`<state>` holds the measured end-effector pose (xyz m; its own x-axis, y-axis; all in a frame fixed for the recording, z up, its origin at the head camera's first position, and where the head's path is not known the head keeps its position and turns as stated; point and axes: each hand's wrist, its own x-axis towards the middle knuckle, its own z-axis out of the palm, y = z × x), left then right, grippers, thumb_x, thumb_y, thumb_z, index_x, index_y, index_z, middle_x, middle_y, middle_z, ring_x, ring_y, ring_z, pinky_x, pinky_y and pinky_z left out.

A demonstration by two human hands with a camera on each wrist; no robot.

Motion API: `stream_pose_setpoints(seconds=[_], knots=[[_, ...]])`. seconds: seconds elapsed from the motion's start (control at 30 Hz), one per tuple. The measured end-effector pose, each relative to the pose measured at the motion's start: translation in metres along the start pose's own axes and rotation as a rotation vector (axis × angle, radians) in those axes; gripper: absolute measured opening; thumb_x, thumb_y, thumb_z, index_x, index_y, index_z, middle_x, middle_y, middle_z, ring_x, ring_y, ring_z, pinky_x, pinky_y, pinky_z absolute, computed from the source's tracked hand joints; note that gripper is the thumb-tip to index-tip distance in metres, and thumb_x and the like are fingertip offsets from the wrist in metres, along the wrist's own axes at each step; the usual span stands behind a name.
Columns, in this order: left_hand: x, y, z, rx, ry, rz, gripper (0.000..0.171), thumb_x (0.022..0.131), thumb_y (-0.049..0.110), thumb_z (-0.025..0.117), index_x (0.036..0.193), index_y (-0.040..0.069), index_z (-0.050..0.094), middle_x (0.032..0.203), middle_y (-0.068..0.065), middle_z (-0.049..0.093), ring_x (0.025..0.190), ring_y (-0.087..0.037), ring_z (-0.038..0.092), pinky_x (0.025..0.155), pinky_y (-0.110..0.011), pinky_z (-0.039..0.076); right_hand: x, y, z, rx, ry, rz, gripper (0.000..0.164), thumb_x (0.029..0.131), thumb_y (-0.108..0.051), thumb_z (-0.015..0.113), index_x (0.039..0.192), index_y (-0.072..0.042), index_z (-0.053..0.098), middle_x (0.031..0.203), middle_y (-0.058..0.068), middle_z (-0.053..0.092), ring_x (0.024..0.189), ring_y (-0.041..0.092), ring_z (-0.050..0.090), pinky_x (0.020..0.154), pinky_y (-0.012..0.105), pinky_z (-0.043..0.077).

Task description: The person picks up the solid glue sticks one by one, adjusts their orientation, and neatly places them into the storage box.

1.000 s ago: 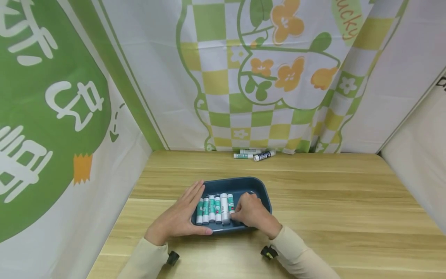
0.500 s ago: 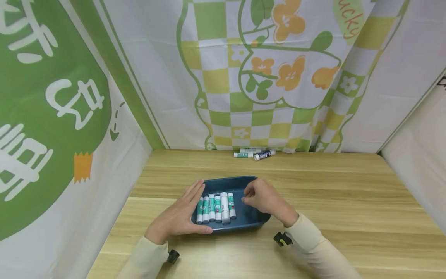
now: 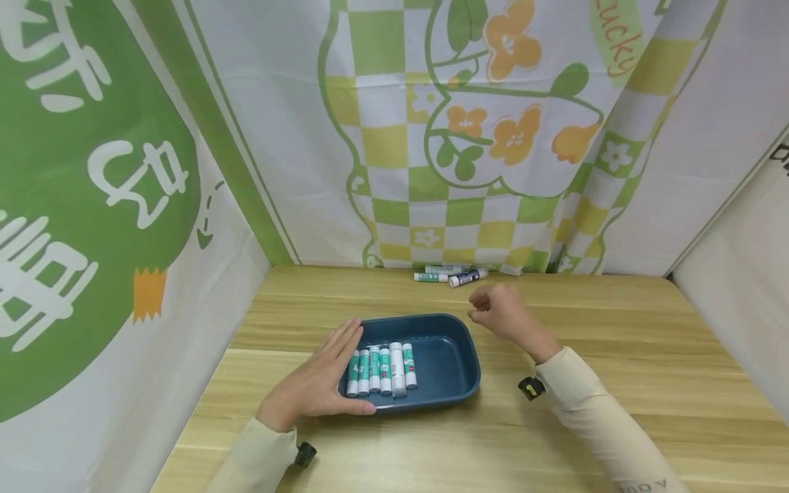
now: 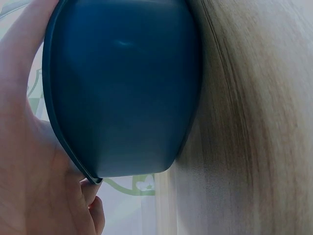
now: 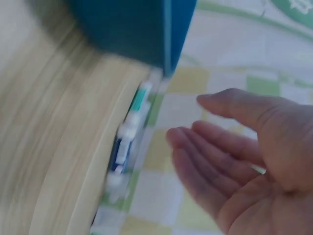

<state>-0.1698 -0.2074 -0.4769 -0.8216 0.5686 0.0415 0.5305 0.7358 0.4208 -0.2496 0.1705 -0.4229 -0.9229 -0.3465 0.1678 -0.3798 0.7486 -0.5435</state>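
Note:
My left hand (image 3: 317, 383) lies over the left end of a dark blue tray (image 3: 459, 397), its straight fingers at the back rim and its thumb at the front rim. Inside the tray, several green-and-white glue sticks (image 3: 375, 370) stand in a row beside a larger white one (image 3: 397, 370). My right hand (image 3: 507, 315) is beyond the tray's back right corner with nothing in it, fingers loosely bent and thumb apart from them in the right wrist view. Near it at the table's back edge lie a navy glue stick (image 3: 468, 277) and a green-and-white one (image 3: 431, 278).
A further pale tube (image 3: 444, 269) lies against the patterned curtain (image 3: 462, 212) at the back. Wood grain shows across the table (image 3: 585, 356) right of the tray. Printed cloth (image 3: 228, 274) also hangs along the left side.
My right hand has left the rightmost glue stick in the tray and moved up and right past the tray's rim, towards the back. The left hand and tray have kept their place.

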Motion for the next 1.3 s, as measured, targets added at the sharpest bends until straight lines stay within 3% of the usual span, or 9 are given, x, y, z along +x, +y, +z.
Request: stream_pose_setpoints(seconds=[0.2,0.47,0.73,0.93,1.07,1.3], knots=[[-0.001,-0.001,0.0,-0.003,0.001,-0.005,0.135,0.078,0.081,0.073,0.17,0.004,0.01,0.18,-0.009,-0.001,0.167,-0.035,0.004,0.13,-0.061,0.025,0.017,0.029,-0.008,-0.026,0.028,-0.05,0.031,0.091,-0.007,0.079,0.117,0.009,0.075,0.113,0.027,0.078,0.1,0.04,0.078,0.088,0.049,0.065],[-0.001,-0.002,0.001,-0.007,0.006,0.021,0.135,0.079,0.08,0.074,0.17,0.003,0.01,0.179,-0.01,-0.003,0.167,-0.035,0.003,0.131,-0.06,0.023,0.039,0.063,-0.013,-0.125,0.038,-0.051,0.04,0.093,-0.01,0.079,0.128,0.008,0.071,0.124,0.029,0.074,0.111,0.048,0.073,0.096,0.057,0.061],[0.0,-0.001,0.001,-0.008,0.001,0.022,0.136,0.078,0.08,0.074,0.17,0.003,0.008,0.179,-0.009,-0.004,0.167,-0.035,0.003,0.132,-0.059,0.021,0.056,0.086,-0.008,-0.168,0.025,-0.079,0.045,0.092,-0.003,0.078,0.131,0.012,0.066,0.132,0.033,0.068,0.121,0.053,0.066,0.107,0.061,0.054],[-0.002,-0.001,-0.002,0.0,0.008,0.021,0.135,0.078,0.078,0.074,0.169,0.002,0.009,0.179,-0.01,-0.003,0.167,-0.036,0.004,0.131,-0.058,0.021,0.068,0.097,0.002,-0.152,0.011,-0.039,0.052,0.093,-0.001,0.075,0.142,0.008,0.06,0.147,0.03,0.06,0.126,0.053,0.063,0.111,0.061,0.052],[-0.003,-0.002,-0.002,0.007,0.002,0.019,0.135,0.078,0.079,0.074,0.169,0.003,0.009,0.179,-0.01,-0.003,0.167,-0.035,0.004,0.132,-0.057,0.019,0.076,0.103,0.009,-0.163,-0.006,-0.01,0.046,0.092,0.0,0.074,0.136,0.009,0.064,0.137,0.031,0.066,0.121,0.051,0.066,0.107,0.059,0.055],[-0.002,-0.002,-0.001,0.016,0.008,0.029,0.135,0.078,0.079,0.074,0.169,0.002,0.01,0.179,-0.011,-0.002,0.167,-0.037,0.006,0.132,-0.057,0.02,0.083,0.11,0.019,-0.233,0.024,-0.045,0.021,0.086,0.006,0.067,0.107,0.005,0.07,0.106,0.025,0.072,0.097,0.043,0.068,0.091,0.059,0.058]])
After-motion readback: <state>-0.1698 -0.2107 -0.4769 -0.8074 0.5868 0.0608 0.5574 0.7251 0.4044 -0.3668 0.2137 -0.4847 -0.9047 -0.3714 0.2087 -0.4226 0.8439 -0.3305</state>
